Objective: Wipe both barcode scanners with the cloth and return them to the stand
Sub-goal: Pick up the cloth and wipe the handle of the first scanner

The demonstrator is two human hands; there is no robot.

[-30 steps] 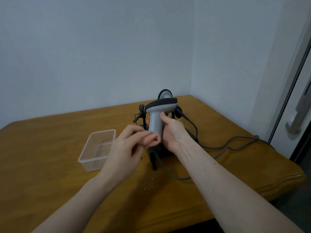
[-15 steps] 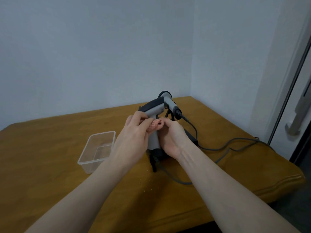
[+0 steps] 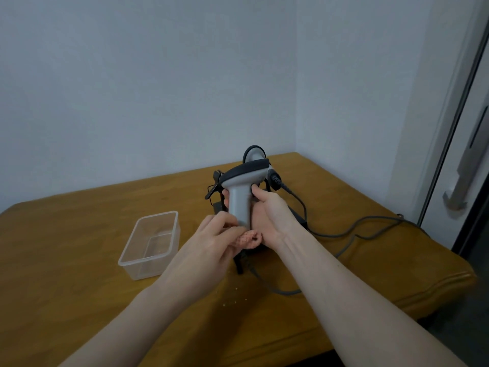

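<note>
While right hand (image 3: 267,215) grips scanner (image 3: 239,192), cloth (image 3: 247,238) beneath.

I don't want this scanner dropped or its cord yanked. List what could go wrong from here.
1. The scanner is gripped only by the right hand while the left hand rubs the pink cloth at its base; it may slip.
2. Its cable lies looped on the table; a tug may topple the stand.

Both hands raised, fingers curled, gripping.
</note>
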